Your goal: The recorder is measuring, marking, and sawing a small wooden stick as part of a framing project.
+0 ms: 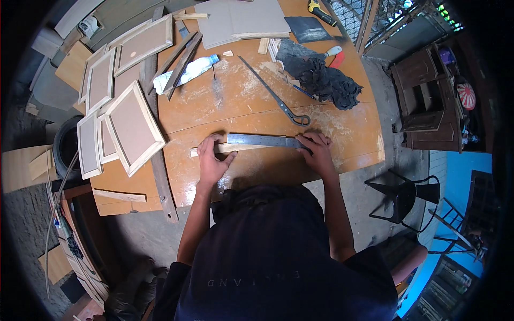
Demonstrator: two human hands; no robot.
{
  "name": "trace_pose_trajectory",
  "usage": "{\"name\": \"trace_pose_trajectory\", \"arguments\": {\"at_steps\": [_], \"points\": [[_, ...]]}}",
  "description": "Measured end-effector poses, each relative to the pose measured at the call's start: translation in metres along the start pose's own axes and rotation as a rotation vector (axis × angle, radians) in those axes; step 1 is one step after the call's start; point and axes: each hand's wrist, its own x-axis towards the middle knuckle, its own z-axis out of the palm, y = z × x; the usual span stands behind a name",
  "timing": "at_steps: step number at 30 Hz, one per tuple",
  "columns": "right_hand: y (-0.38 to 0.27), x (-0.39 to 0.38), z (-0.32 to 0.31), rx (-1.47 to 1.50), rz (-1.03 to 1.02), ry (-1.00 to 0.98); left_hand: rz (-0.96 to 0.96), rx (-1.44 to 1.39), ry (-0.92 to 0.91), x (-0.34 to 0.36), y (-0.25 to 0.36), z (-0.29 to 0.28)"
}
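Note:
Near the table's front edge I hold a pale wooden strip (246,147) and a flat grey metal ruler (254,139) lying along its far side. My left hand (213,160) is closed around the strip near its left end, thumb on the near side and fingers on the far side, by the ruler's left end. At the other end, my right hand (319,155) grips the ruler's darker right end between thumb and fingers. Whether the right fingers also touch the strip is hidden. Beyond my hands lies a long narrow dark tool (276,96) with a looped handle, resembling a saw.
Wood-edged frames (134,128) lie overlapping on the left, beside a long dark board (160,176). Crumpled black cloth (321,75), a plastic bottle (193,72), and brown sheets (235,21) occupy the table's far part. A black chair (401,198) stands at right.

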Motion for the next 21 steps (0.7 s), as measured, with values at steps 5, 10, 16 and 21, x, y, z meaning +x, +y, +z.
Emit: {"name": "trace_pose_trajectory", "arguments": {"at_steps": [5, 10, 16, 21], "points": [[0.002, 0.001, -0.005, 0.012, -0.009, -0.051, 0.023, 0.094, -0.021, 0.003, 0.011, -0.003], [0.002, 0.004, -0.005, 0.008, -0.030, -0.084, 0.056, 0.102, -0.081, 0.003, 0.008, -0.006], [0.002, 0.007, -0.001, -0.010, -0.067, -0.041, 0.070, 0.081, -0.055, 0.002, 0.003, -0.004], [-0.015, 0.009, 0.004, -0.052, -0.078, -0.037, 0.081, 0.085, -0.062, 0.002, 0.002, -0.003]]}}
